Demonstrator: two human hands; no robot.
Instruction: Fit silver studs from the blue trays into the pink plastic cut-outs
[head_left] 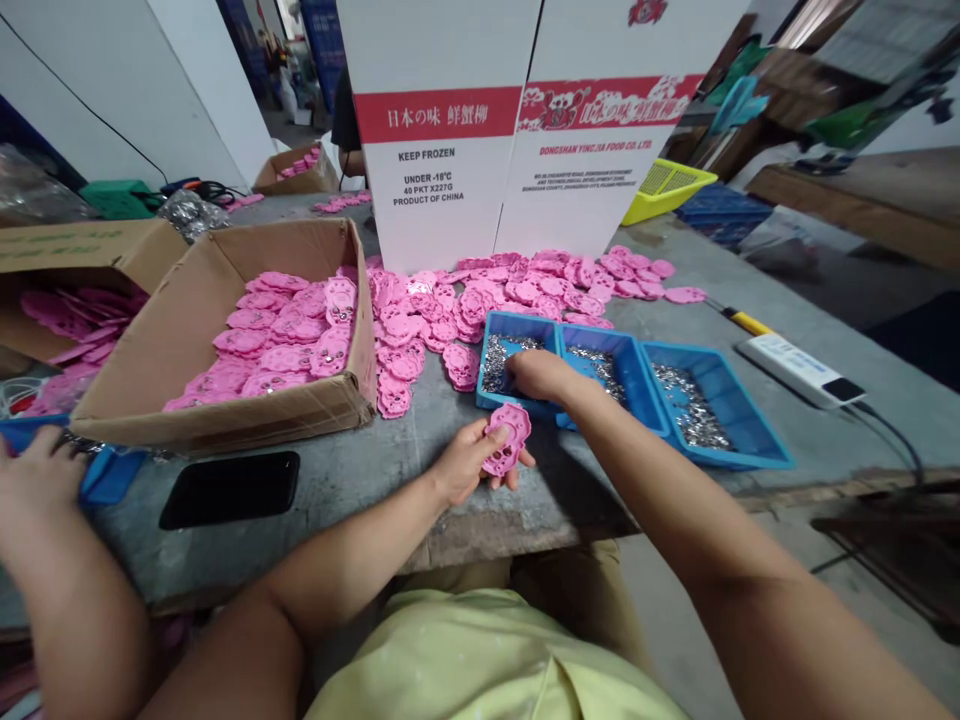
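Between the thumb and fingers of my left hand point(463, 462) is a pink plastic piece point(510, 436) with a scalloped edge, held over the table's front part. My right hand point(541, 374) reaches down into the leftmost blue tray point(517, 322), among small shiny metal parts point(495, 362). Its fingertips are curled and partly hidden, so whatever they pinch does not show. Just beyond the hands, many like pink pieces point(472, 305) lie heaped on the table.
A cardboard box point(225, 432) of pink pieces stands left, with a black phone point(229, 490) before it. Two more blue trays point(750, 440) sit right, near a white device point(801, 370). A white carton point(450, 225) stands behind. A co-worker's hand point(41, 470) is far left.
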